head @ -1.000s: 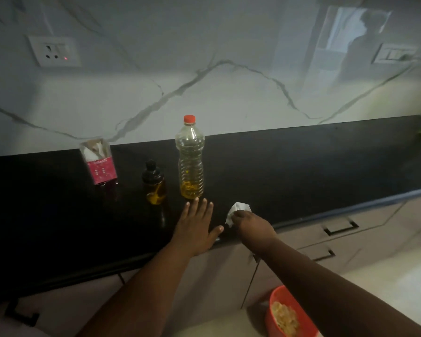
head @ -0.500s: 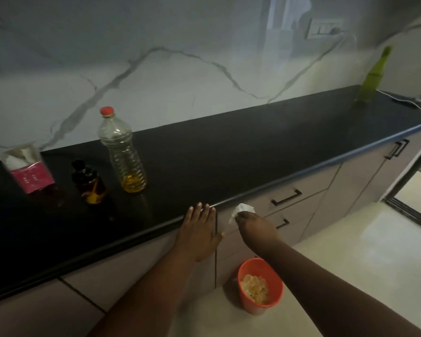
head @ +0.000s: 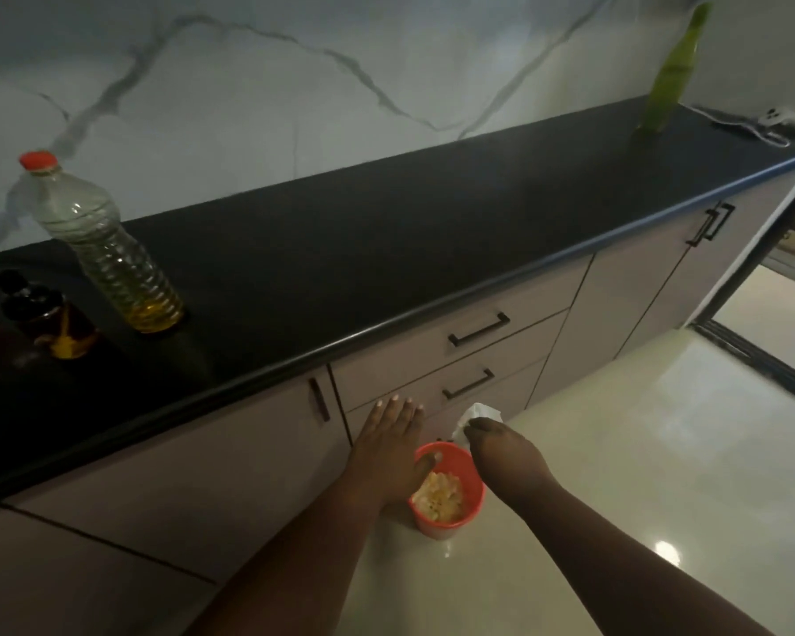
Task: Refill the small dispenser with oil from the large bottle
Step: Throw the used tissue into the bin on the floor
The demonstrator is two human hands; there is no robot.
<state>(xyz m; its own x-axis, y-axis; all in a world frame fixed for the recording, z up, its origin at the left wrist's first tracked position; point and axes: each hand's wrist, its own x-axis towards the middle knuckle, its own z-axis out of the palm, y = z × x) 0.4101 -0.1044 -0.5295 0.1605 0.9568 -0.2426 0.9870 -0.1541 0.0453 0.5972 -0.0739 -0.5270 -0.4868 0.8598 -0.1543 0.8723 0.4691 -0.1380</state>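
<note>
Above the orange bin (head: 464, 511), a crumpled tissue (head: 476, 417) is now pinched by the right hand (head: 501, 456), left hand (head: 393, 452) flat and empty; capped large bottle (head: 104, 250) and small dispenser (head: 47, 316) are left on the surface (head: 386, 241), so refilling is judged done.

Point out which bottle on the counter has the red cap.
The large clear bottle, standing at the counter's left with a little yellow oil at its bottom. The small dark dispenser beside it has a black top, and the green bottle stands far right.
</note>
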